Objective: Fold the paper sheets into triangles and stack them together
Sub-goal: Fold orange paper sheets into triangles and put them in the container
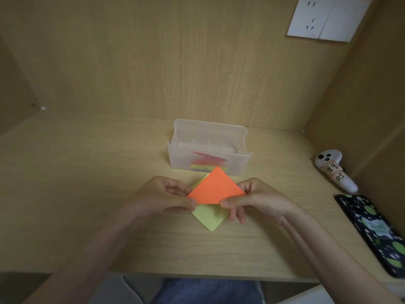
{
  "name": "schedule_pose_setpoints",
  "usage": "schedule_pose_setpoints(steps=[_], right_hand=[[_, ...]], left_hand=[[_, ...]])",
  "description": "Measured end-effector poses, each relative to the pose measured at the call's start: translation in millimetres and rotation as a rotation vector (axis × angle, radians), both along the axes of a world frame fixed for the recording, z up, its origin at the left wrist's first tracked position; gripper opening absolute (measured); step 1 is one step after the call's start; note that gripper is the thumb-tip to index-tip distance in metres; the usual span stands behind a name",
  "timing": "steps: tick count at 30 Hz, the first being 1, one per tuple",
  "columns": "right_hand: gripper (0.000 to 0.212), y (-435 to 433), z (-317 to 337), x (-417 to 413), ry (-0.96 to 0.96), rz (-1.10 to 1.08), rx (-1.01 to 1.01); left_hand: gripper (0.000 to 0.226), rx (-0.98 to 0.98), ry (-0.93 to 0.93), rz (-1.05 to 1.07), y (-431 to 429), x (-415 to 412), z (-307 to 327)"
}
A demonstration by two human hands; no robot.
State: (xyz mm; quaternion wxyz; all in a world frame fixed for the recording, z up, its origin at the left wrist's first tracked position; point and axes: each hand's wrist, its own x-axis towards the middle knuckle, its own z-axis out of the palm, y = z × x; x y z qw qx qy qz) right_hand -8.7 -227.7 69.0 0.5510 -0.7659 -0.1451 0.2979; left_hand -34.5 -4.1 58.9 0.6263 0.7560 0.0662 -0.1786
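Orange square paper sheet (215,187): hanging just above yellow-green paper sheet (209,217) lying on wooden surface (87,172);
Left hand (166,198): grip pinching its left corner;
Right hand (256,200): grip pinching its right corner

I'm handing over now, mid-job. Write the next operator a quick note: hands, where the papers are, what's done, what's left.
Hands: the left hand and the right hand each pinch a side corner of the orange sheet, held over the desk.
Papers: a yellow-green sheet lies flat beneath it, unfolded. More coloured sheets sit in the translucent box behind.
Done: no finished triangle is visible.
Left: fold the orange sheet, then the yellow-green one and probably the boxed ones, then stack them.
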Motion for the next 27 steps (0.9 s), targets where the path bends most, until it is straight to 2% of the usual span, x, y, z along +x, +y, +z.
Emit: schedule_pose_setpoints(steps=[10, 18, 27], right_hand=[[0.017, 1, -2, 0, 0.006, -0.013, -0.013], [0.019, -18, 3, 3, -0.004, -0.162, 0.0], [0.016, 7, -8, -5, 0.024, -0.324, 0.199]], left_hand=[[0.022, -0.087, 0.032, 0.022, 4, -2, 0], [0.015, 0.023, -0.046, 0.123, 24, 0, -4], [0.024, -0.244, -0.101, 0.031, -17, -8, -12]])
